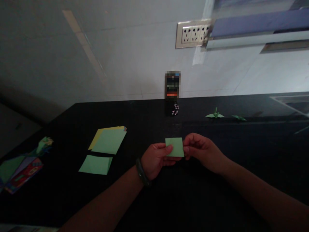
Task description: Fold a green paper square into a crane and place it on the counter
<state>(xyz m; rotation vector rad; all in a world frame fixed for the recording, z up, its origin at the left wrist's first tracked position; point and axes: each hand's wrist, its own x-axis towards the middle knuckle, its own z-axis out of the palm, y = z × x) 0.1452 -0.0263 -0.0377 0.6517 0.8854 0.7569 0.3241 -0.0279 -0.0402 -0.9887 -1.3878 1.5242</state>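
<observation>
Left of hands: paper stack, folded sheet

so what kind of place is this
Probably a home or office counter used for origami: a black countertop against a tiled wall with a socket strip, loose coloured paper sheets, and folded paper cranes near the wall.

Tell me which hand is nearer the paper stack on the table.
Left. The left hand sits just right of the paper stack, pinching the green square. The right hand holds the square's far edge, farther from the stack.
</observation>
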